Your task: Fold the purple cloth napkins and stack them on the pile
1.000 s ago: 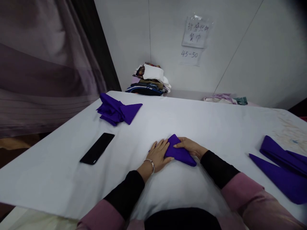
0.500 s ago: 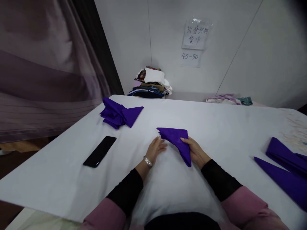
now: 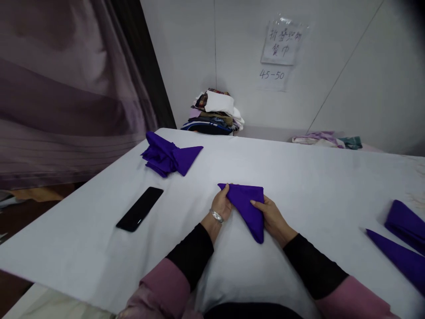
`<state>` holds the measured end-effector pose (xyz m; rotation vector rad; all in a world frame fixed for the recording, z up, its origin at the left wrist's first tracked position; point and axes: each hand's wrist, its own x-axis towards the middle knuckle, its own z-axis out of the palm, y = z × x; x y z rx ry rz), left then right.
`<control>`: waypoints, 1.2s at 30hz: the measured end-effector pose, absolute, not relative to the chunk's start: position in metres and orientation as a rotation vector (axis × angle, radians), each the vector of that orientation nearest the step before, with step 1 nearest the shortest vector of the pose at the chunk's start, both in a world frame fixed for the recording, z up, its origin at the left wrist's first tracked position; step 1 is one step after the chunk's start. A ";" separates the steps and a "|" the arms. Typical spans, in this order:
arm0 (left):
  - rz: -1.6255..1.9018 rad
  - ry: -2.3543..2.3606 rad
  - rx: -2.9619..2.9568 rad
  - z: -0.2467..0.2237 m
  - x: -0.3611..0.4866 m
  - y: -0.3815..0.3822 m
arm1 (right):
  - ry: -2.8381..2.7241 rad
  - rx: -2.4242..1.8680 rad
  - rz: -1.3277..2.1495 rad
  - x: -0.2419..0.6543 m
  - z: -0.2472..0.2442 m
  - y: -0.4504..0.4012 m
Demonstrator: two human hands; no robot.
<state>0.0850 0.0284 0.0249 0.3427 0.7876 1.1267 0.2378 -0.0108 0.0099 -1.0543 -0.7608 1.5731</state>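
A purple cloth napkin (image 3: pixel 245 201), folded into a layered triangle, is held above the white table between both hands. At its left corner, my left hand (image 3: pixel 223 204) grips it with the thumb on top and the fingers hidden beneath. My right hand (image 3: pixel 270 215) pinches its right side, thumb on the upper face, the other fingers behind. The napkin's long edge lies on the far side, and its lower tip points toward me. A silver bracelet (image 3: pixel 216 215) circles my left wrist.
Another purple folded napkin (image 3: pixel 171 155) rests at the back left. Nearer on the left lies a black phone (image 3: pixel 140 209). More purple cloth (image 3: pixel 398 257) sits at the right edge. Stacked clothes (image 3: pixel 215 113) stand behind the white table (image 3: pixel 83 248), below a handwritten sign (image 3: pixel 282 44).
My left hand has moved from beside the napkin to grip its left corner. The napkin has flattened, its face turned more toward me. My right hand keeps its hold.
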 end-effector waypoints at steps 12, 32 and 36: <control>1.046 0.823 0.422 0.040 0.077 0.024 | -0.801 -1.048 1.592 0.254 0.029 -0.006; 1.142 0.954 0.738 0.079 0.077 0.008 | -1.488 -1.119 1.496 0.287 0.071 -0.009; 1.108 0.989 0.820 0.082 0.082 0.001 | -1.569 -1.118 1.540 0.286 0.078 -0.015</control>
